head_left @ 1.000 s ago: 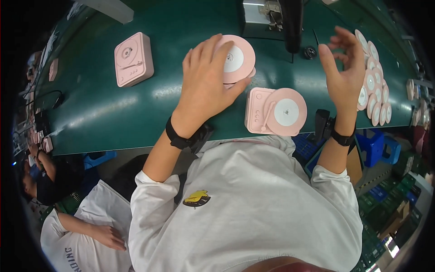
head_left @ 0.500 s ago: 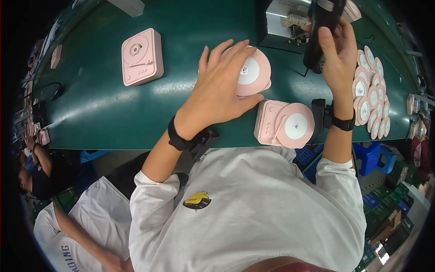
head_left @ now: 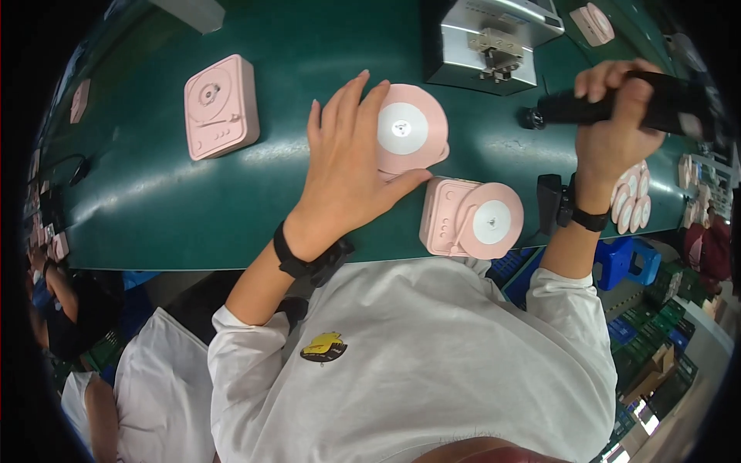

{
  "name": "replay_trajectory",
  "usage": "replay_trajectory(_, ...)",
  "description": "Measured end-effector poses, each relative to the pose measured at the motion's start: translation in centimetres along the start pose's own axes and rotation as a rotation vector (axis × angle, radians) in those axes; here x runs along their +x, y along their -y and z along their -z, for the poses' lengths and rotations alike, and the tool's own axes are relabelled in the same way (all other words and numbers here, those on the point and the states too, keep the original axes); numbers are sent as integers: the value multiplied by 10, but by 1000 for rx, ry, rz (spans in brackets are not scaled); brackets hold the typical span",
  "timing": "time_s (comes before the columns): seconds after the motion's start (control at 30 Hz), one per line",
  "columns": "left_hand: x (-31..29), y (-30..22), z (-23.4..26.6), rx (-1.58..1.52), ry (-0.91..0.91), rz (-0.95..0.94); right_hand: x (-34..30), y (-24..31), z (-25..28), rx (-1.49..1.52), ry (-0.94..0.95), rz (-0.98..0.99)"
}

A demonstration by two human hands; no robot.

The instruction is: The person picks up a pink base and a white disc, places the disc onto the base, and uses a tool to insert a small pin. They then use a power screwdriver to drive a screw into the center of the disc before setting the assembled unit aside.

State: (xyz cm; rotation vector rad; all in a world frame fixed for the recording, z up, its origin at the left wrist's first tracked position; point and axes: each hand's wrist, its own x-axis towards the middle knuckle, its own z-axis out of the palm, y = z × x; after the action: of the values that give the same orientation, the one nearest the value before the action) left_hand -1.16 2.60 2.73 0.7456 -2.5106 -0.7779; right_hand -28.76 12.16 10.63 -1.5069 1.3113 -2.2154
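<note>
- At the near edge of the green counter (head_left: 139, 224): a pink, boxy toy turntable (head_left: 472, 220) bearing a white-centred disc.
- Near the right end: overlapping pink-and-white round discs (head_left: 633, 197).
- Mid-counter: the left hand (head_left: 340, 158), fingers spread, covers the left side of a round pink disc with white centre (head_left: 403, 129).
- Right of that: the right hand (head_left: 617, 147), fingers wrapped around a long black tool (head_left: 671, 102).
- Toward the left end: a disc-less pink turntable (head_left: 212, 112).
- Farther back: a silver metal machine (head_left: 494, 54).

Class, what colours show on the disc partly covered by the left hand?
The disc is pink with a white centre, best seen in the head view.
</note>
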Motion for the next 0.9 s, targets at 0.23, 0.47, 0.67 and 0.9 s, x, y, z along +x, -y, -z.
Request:
replay_trajectory(0.23,17,1,8,22,39,-142,44,33,-43,-57,12,56)
replay_trajectory(0.47,28,3,-6,-71,-31,-216,42,18,-58,-49,-14,-22)
replay_trajectory(0.67,25,7,-10,-145,-79,-210,40,16,-67,-25,-57,-117)
replay_trajectory(0.9,24,9,-13,-167,-112,-209,23,24,-56,220,269,-194)
